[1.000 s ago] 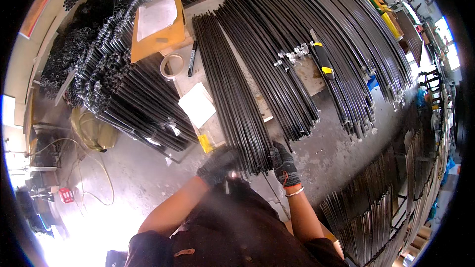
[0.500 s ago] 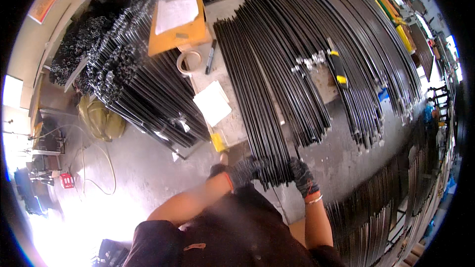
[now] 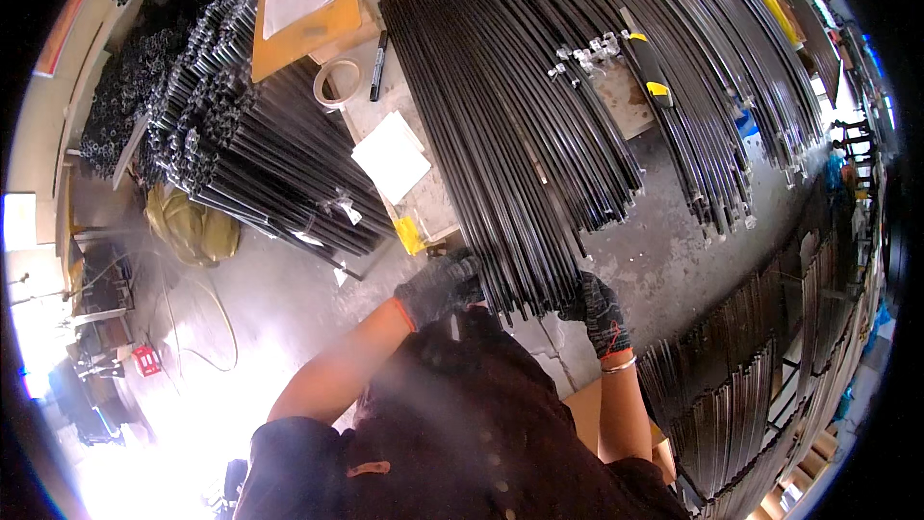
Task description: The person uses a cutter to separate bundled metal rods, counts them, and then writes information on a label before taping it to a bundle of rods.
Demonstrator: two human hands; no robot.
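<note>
A wide row of long, thin black tubes (image 3: pixel 510 202) lies on the bench, with its near ends sticking out past the edge toward me. My left hand (image 3: pixel 441 289), in a dark grey knit glove with an orange cuff, presses against the row's left side, fingers curled at the outer tubes. On the opposite side, my right hand (image 3: pixel 597 313), gloved alike, grips the right edge near the ends. Its fingertips are partly hidden behind the tubes. Between both hands the tube ends sit close together, slightly uneven.
More black tubes (image 3: pixel 707 154) lie to the right, a black-and-yellow utility knife (image 3: pixel 657 72) on them. Left on the bench are white paper sheets (image 3: pixel 391 156), a tape roll (image 3: pixel 337 83), a marker (image 3: pixel 378 65) and a clipboard (image 3: pixel 344 10). Stacked tubes (image 3: pixel 279 173) stand farther left.
My left hand has gone from over the tubes to their left side. The gap between this row and the tubes right of it has narrowed. The whole view has shifted.
</note>
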